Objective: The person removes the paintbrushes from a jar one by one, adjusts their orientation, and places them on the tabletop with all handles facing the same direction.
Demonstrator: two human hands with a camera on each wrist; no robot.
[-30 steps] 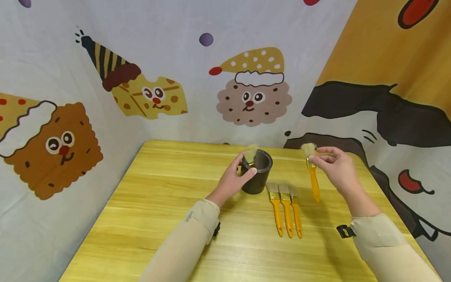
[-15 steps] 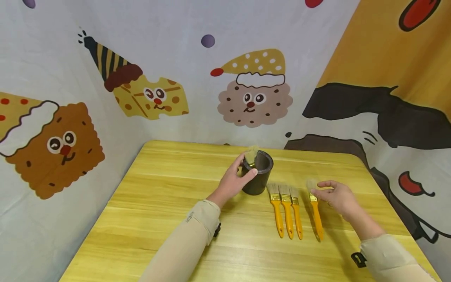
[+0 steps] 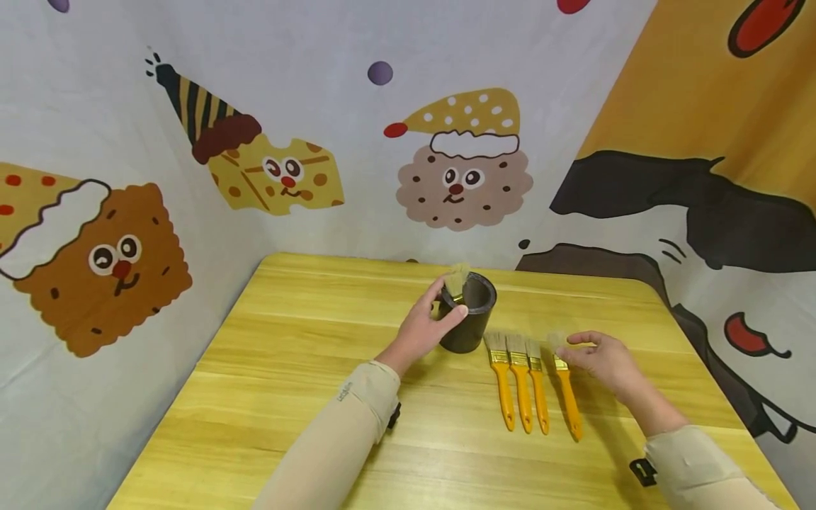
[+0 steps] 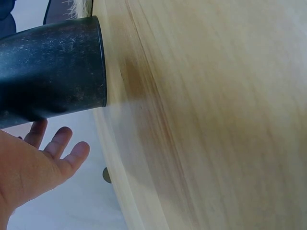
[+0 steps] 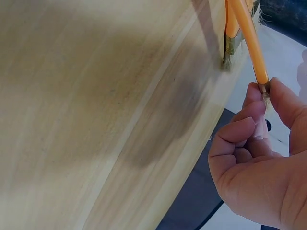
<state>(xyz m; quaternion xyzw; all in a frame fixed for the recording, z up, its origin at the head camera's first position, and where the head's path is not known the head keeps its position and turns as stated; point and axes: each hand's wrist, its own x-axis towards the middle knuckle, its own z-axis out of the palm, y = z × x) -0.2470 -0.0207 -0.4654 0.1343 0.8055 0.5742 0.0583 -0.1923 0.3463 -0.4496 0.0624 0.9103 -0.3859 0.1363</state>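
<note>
My left hand (image 3: 426, 329) holds the black cylindrical cup (image 3: 468, 334) by its rim, thumb on the near side. A paintbrush (image 3: 456, 283) leans inside the cup with its pale bristles up. In the left wrist view, the other fingers (image 4: 58, 143) spread beside the cup wall. My right hand (image 3: 602, 365) pinches another paintbrush (image 3: 570, 407) by its metal ferrule; its orange handle slants toward the front. Left of it, three paintbrushes (image 3: 520, 397) lie side by side on the table, bristles toward the back. The right wrist view shows thumb and forefinger on the ferrule (image 5: 264, 88).
The wood-grain table (image 3: 274, 354) meets a white cloth backdrop (image 3: 357, 234) with cartoon prints at the back and sides. The cup stands just behind and left of the row of brushes.
My right hand has brought the paintbrush down and toward the front, then slightly left, nearer the row of three. The left hand stays on the cup.
</note>
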